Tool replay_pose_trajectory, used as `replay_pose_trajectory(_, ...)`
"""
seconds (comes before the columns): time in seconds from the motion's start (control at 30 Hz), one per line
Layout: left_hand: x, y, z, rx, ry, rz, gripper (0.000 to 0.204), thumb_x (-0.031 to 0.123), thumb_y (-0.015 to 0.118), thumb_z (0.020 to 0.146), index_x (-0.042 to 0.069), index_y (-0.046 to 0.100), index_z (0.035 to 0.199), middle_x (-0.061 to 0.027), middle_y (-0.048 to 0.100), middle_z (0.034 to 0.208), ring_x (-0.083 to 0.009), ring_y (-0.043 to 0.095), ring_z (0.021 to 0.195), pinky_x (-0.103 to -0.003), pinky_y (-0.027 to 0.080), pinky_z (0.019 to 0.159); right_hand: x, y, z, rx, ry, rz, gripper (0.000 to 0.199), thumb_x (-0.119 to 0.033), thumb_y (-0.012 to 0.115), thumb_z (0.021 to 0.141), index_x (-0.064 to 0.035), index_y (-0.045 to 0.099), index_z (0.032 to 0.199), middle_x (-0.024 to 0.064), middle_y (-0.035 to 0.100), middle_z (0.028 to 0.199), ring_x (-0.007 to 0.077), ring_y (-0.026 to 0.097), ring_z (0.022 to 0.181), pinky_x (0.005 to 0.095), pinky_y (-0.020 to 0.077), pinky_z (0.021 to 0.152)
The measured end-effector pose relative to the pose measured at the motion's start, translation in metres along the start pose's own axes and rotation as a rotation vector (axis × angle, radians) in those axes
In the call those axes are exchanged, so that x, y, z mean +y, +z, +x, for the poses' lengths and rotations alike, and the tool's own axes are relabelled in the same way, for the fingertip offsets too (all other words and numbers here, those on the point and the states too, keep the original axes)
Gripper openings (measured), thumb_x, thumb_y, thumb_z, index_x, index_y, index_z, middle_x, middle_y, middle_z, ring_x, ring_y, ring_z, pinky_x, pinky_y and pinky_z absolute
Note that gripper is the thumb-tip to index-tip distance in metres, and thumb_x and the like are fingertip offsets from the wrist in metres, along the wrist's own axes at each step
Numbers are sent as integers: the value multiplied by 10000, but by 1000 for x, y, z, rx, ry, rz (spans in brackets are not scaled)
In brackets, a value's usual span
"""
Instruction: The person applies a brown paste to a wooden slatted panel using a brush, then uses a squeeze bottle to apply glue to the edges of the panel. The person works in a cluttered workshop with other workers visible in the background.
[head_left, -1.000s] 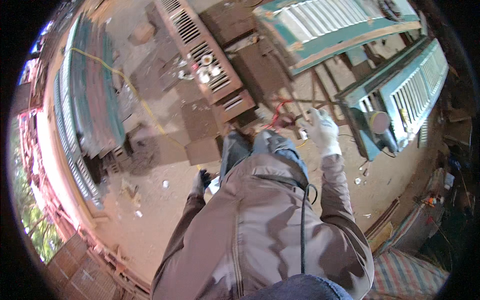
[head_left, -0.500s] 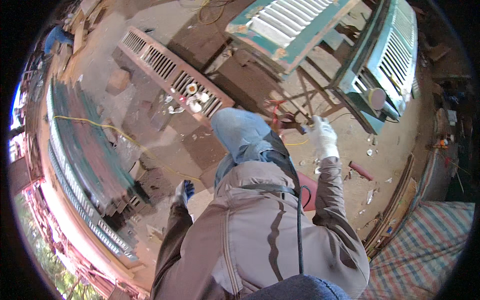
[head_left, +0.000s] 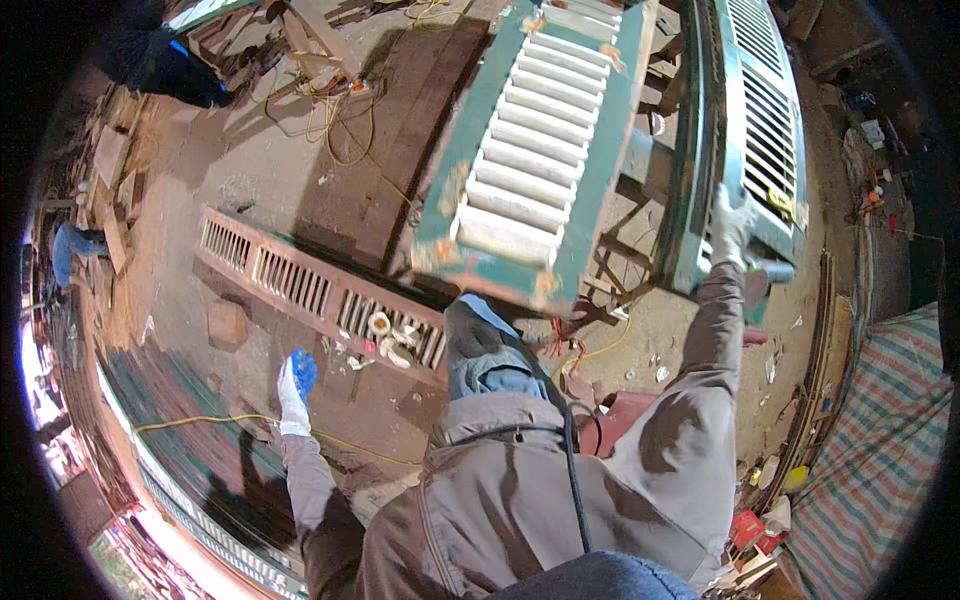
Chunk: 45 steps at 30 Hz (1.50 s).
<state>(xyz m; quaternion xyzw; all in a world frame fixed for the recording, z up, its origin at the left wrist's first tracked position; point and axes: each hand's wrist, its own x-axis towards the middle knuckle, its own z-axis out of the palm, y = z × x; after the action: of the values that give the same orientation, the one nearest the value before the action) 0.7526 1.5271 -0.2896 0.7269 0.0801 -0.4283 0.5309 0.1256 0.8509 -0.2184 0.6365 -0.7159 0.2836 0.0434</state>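
Note:
My left hand, in a white glove with a blue palm, hangs in the air at the left with its fingers loosely apart and nothing in it. My right hand, in a white glove, reaches out to a green louvered shutter at the far right. Its fingers look stretched along the shutter's near end; whether they press on it I cannot tell. A small yellow item lies on that shutter beside the hand. Left of it, a green shutter with white slats lies on supports.
A brown louvered frame lies low ahead, with white bits and a roll on it. Green-edged panels are stacked at left. A yellow cord crosses there. Striped sheeting covers the right side. A person is far left.
My right hand has moved forward and right to the green shutter. My left hand has lifted and swung outward to the left. My view has shifted closer to the shutters.

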Motion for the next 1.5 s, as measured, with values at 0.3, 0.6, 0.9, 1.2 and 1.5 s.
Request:
replay_pose_trajectory(0.3, 51, 95, 112, 131, -130, 243, 374, 416, 592, 978, 153, 632, 1240, -52, 706, 1025, -181, 677, 776, -346, 539, 726, 199, 33, 84, -295, 487, -283, 769, -648, 603, 845, -55, 583, 1334, 250, 650, 1232, 393, 610, 1164, 444, 458, 974)
replay_pose_trajectory(0.6, 234, 380, 192, -204, 339, 393, 396, 367, 560, 1015, 108, 594, 1313, -35, 669, 1111, -116, 627, 953, -289, 519, 812, 167, 38, 121, -112, 571, -564, 811, -654, 490, 924, -129, 339, 1525, 290, 425, 1464, 435, 459, 1327, 533, 403, 1059)
replay_pose_trajectory(0.9, 403, 842, 183, -758, 371, 160, 394, 409, 655, 953, 155, 552, 1237, -66, 679, 1022, -194, 651, 832, -315, 552, 733, 151, 73, 156, -20, 799, -702, 589, -671, 252, 991, -436, 318, 1528, 317, 378, 1496, 502, 380, 1356, 615, 274, 1105)
replay_pose_trajectory(1.2, 404, 986, 279, -456, 864, 471, 398, 290, 609, 889, 45, 601, 1201, -121, 664, 1003, -227, 620, 896, -391, 537, 796, 173, 103, 166, -14, 649, -588, 547, -555, 332, 1003, -318, 450, 1482, 206, 477, 1469, 412, 538, 1253, 607, 406, 1000)
replay_pose_trajectory(1.5, 311, 794, 150, -1001, -118, -235, 201, 230, 720, 818, 38, 671, 854, -131, 679, 786, -282, 682, 717, -432, 582, 703, 58, 90, 143, 133, 314, -326, 507, -441, 408, 1016, -184, 494, 1445, 133, 574, 1391, 369, 605, 1178, 544, 448, 1002)
